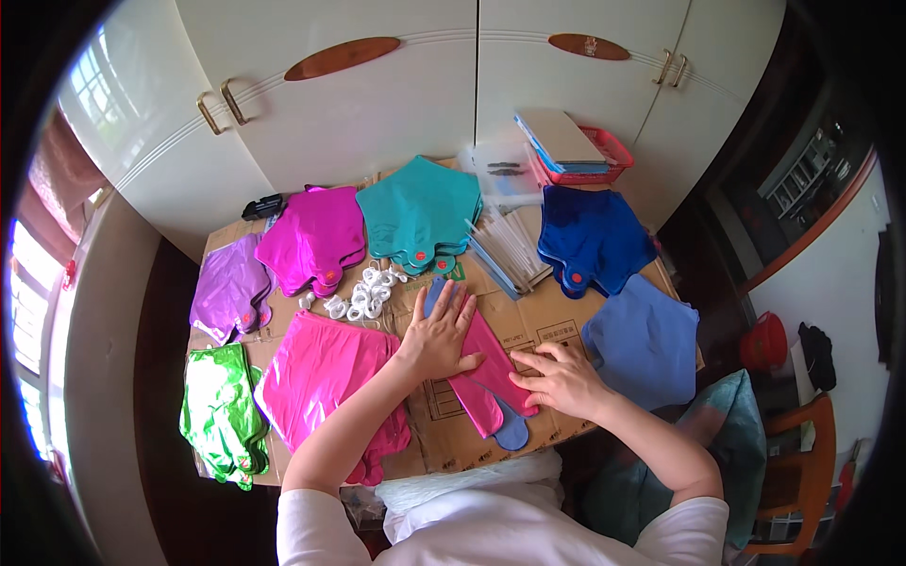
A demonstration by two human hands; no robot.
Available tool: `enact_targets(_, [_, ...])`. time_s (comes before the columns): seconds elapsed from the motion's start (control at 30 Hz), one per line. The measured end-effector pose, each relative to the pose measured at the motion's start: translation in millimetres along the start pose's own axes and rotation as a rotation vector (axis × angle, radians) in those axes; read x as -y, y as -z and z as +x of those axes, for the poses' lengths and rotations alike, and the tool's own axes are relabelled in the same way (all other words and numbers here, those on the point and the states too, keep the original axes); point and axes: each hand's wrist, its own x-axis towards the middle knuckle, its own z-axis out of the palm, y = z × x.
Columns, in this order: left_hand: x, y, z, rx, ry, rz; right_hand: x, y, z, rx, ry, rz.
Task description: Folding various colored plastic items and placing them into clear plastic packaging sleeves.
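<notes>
On the cardboard in front of me lies a pink foil balloon (489, 353), folded into a long narrow strip with blue foil ends (511, 432) showing at top and bottom. My left hand (439, 338) rests flat across its upper part, fingers stretched toward the far end. Beside the strip's lower right edge is my right hand (557, 379), its fingers apart and the tips touching or just over the foil. Left of the strip sits a stack of flat pink foil balloons (326, 377). To the right lies a stack of light blue ones (644, 344).
Stacks of teal (420, 208), magenta (314, 236), lilac (226, 288), green (219, 406) and dark blue (593, 236) foil balloons ring the cardboard-covered table (444, 453). White ribbon coils (370, 292), white sticks (510, 247) and a red basket (613, 156) stand farther back. Cabinets (528, 85) rise behind.
</notes>
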Motion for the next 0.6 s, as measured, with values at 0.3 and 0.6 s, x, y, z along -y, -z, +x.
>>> enact_targets(0.3, [-0.7, 2.6, 0.0, 0.021, 0.008, -0.002, 18.6, 2.7, -25.4, -0.029, 0.044, -0.003])
enact_targets(0.6, [-4.5, 1.8, 4.6, 0.016, 0.002, -0.013, 42.4, 45.4, -27.9, -0.101, 0.223, 0.653])
